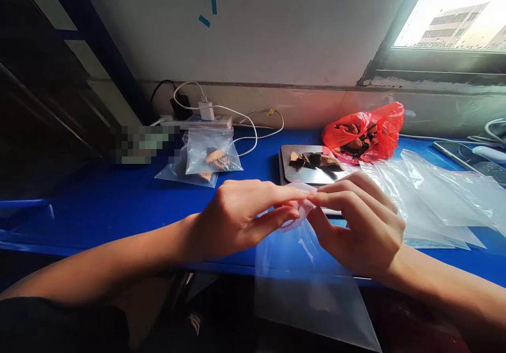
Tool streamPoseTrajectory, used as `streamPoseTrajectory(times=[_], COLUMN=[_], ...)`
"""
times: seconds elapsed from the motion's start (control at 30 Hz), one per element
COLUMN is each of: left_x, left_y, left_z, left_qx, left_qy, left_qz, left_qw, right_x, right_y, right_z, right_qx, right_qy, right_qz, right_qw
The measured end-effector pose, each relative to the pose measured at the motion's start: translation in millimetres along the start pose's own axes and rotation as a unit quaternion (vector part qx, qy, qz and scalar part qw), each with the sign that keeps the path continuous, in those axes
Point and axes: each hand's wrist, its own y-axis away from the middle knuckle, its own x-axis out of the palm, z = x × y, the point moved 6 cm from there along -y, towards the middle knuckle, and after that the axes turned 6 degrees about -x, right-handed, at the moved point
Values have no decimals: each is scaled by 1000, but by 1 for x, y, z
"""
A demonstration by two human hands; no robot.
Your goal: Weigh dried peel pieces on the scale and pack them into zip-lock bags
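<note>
Between my hands hangs a clear zip bag, its mouth pinched at the top and its body dropping past the table's front edge. My left hand holds the mouth from the left, thumb and fingers closed on the plastic. From the right, my right hand grips the same rim with bent fingers. No contents show in this bag. Just behind the hands is a digital scale with dark, bark-like brown pieces lying on its metal plate.
A red plastic bag of similar brown chunks stands open behind the scale. Flat clear zip bags fan out at right, near a phone. Filled zip bags lie at left before a power strip with a white cable.
</note>
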Motion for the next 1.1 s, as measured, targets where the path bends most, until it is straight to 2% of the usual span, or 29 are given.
streamPoseTrajectory(times=[0.23,0.4,0.47,0.53,0.63,0.7,0.9,1.0,1.1], left_x=[3,4,4,6,11,13,17,17,15], left_y=[-5,-9,-10,-10,-9,-7,-2,-1,-1], left_z=[3,9,14,21,28,29,28,27,25], left_qx=[-3,-35,-61,-107,-182,-206,-194,-164,-144], left_qy=[29,28,19,28,100,157,275,278,241], left_qz=[51,75,72,77,96,109,139,126,111], left_qw=[998,996,995,991,973,960,931,938,953], right_x=[1,10,14,16,16,14,8,14,22], right_y=[0,0,3,6,10,11,7,6,6], right_z=[-3,-9,-9,-9,-12,-15,-15,-18,-21], right_qx=[10,71,79,66,67,85,98,92,98], right_qy=[-16,-114,-132,-109,-57,-44,-92,-173,-275], right_qz=[23,107,124,119,98,78,48,73,105], right_qw=[1000,985,980,985,991,992,990,978,951])
